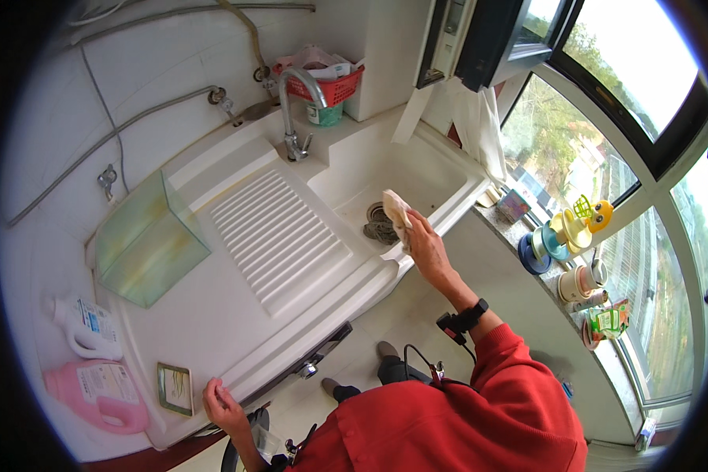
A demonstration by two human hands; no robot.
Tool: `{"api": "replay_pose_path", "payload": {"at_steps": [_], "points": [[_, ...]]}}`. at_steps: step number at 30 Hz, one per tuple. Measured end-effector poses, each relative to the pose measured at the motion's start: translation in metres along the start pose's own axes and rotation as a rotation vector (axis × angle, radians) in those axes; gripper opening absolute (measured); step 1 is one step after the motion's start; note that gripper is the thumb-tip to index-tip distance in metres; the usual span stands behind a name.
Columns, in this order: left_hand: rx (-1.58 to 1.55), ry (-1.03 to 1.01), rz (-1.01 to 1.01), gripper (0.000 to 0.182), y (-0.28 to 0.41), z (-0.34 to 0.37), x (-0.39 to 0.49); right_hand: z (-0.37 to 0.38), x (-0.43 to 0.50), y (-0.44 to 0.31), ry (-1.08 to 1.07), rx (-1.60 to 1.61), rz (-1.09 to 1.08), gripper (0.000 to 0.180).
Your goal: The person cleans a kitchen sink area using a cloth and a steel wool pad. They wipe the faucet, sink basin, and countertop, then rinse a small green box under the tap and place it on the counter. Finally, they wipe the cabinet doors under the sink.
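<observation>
My right hand (428, 251) grips a crumpled off-white cloth (396, 213) above the front edge of the white sink basin (425, 171). Below the cloth, a dark mesh-like clump (380, 230) lies in the basin beside the round drain (376, 210). At the counter's front edge, my left hand (227, 406) is loosely curled with nothing visible in it. Just left of that hand sits a small rectangular dish (175, 389) with a dark green rim.
A glass tank (153, 248) stands on the counter, left of the ribbed washboard (280, 242). White (88, 327) and pink (100, 395) jugs line the left end. Behind the basin are a chrome faucet (292, 118) and red basket (330, 88). A stacking toy (557, 236) occupies the windowsill.
</observation>
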State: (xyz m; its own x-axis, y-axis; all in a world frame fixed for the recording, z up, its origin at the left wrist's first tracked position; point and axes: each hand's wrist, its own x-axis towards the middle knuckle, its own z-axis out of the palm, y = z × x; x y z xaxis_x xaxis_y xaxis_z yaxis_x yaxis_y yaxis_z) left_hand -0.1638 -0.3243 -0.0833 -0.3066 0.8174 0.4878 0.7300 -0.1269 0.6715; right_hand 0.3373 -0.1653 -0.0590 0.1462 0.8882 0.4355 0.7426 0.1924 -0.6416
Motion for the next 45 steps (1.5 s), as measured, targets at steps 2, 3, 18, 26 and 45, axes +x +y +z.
{"api": "replay_pose_path", "payload": {"at_steps": [2, 3, 18, 26, 45], "points": [[0.034, 0.004, 0.005, 0.020, -0.001, 0.002, 0.000, -0.001, -0.017, 0.021, -0.053, -0.176, -0.079, 0.034], [0.037, 0.011, -0.006, 0.020, -0.001, 0.003, 0.001, 0.005, -0.024, 0.031, -0.096, -0.274, -0.112, 0.035], [0.128, 0.074, -0.122, 0.017, -0.014, 0.006, -0.007, -0.074, 0.056, 0.258, -0.102, -0.625, -0.092, 0.024], [0.194, 0.122, -0.024, 0.018, 0.004, 0.009, -0.003, -0.045, 0.032, 0.220, -0.031, -0.403, 0.018, 0.029], [0.073, 0.259, 0.021, 0.026, -0.021, -0.126, -0.002, 0.068, -0.068, -0.083, -0.322, -0.204, -0.218, 0.022]]}}
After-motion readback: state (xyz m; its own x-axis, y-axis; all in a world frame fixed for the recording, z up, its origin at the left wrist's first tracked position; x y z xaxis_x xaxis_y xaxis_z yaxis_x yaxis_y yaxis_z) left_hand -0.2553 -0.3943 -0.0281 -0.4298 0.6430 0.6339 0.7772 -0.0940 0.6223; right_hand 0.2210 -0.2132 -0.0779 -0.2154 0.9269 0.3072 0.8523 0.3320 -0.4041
